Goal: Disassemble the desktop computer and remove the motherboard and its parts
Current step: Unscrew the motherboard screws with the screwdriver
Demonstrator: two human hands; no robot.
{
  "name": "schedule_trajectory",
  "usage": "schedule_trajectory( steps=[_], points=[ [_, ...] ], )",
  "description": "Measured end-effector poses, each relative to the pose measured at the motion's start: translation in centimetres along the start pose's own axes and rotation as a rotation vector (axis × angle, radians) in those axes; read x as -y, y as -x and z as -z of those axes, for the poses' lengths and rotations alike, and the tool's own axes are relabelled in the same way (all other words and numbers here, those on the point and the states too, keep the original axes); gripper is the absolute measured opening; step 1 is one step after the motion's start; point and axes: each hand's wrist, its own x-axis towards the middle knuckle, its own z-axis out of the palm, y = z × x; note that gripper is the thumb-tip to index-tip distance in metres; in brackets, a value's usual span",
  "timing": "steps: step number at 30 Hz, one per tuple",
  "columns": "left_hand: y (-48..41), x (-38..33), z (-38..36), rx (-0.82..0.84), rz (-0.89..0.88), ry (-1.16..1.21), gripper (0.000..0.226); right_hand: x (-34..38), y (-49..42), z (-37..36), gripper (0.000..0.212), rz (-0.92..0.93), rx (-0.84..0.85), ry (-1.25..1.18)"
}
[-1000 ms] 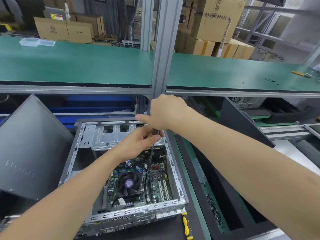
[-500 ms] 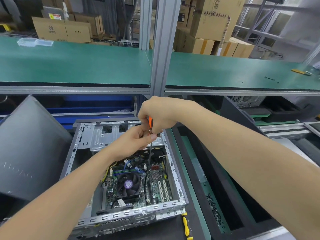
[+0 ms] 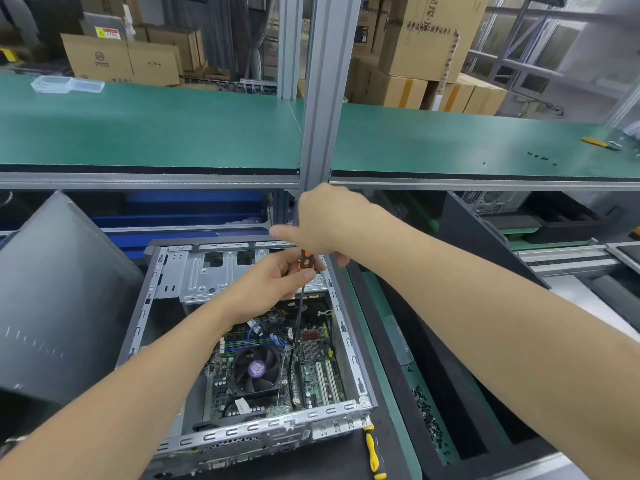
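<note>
Grip closed on the tool both sides: right hand (image 3: 325, 223) wraps the top, left hand (image 3: 273, 289) pinches the lower handle of the orange-and-black long-shaft screwdriver (image 3: 306, 259), tip seemingly on a screw in the green motherboard (image 3: 313, 379) inside the open grey metal case (image 3: 349, 344); tilting could slip it and gouge traces.

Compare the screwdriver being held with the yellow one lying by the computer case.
Colour: the orange screwdriver has an orange-and-black handle; the yellow screwdriver a yellow one. Pose: the orange screwdriver stands nearly upright, shaft down into the computer case; the yellow screwdriver lies flat outside its near corner. State: the left hand and right hand grip the orange screwdriver; nothing touches the yellow screwdriver. Both are hand tools.
</note>
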Motion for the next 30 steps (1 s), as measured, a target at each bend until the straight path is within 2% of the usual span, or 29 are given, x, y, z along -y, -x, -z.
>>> schedule_trajectory(
  steps=[4,10,13,14,18,19,22,24,27,28,30],
  points=[
    [0.0,0.2,0.1,-0.008,-0.008,0.02,0.019,0.2,-0.2,0.1,0.044,0.015,0.184,-0.164],
    [-0.1,-0.2,0.5,0.015,-0.023,0.076,0.031,-0.8,-0.9,1.0,0.008,0.194,0.26,-0.046],
    [0.1,-0.2,0.9,-0.009,-0.022,0.056,0.014,-1.0,-1.0,1.2,0.016,0.323,0.274,0.019],
    [0.1,-0.2,0.9,-0.013,-0.02,0.032,0.015,-0.9,-1.1,1.1,0.02,0.357,0.268,0.036],
    [0.0,0.1,0.6,-0.008,0.016,-0.046,0.051,-0.6,-1.2,0.5,0.028,0.348,0.287,0.049],
    [0.1,0.1,0.6,-0.009,0.011,-0.036,0.051,-0.5,-1.1,0.5,0.028,0.34,0.291,0.04],
    [0.1,0.0,0.4,-0.018,-0.027,-0.022,0.031,-0.7,-1.0,0.7,0.025,0.335,0.289,0.023],
    [0.1,0.1,0.4,-0.011,-0.039,-0.019,0.024,-0.8,-0.7,1.1,0.018,0.295,0.244,-0.009],
    [0.0,0.3,0.4,-0.018,-0.024,-0.02,0.022,-0.3,-0.3,1.7,0.052,0.142,0.068,0.022],
    [-0.1,0.3,0.3,-0.019,-0.021,-0.024,0.022,0.1,0.0,1.8,0.061,0.072,0.046,0.058],
    [-0.2,0.1,0.3,-0.019,-0.024,-0.02,0.022,0.7,0.3,1.8,0.064,-0.044,0.107,0.08]
  ],
)
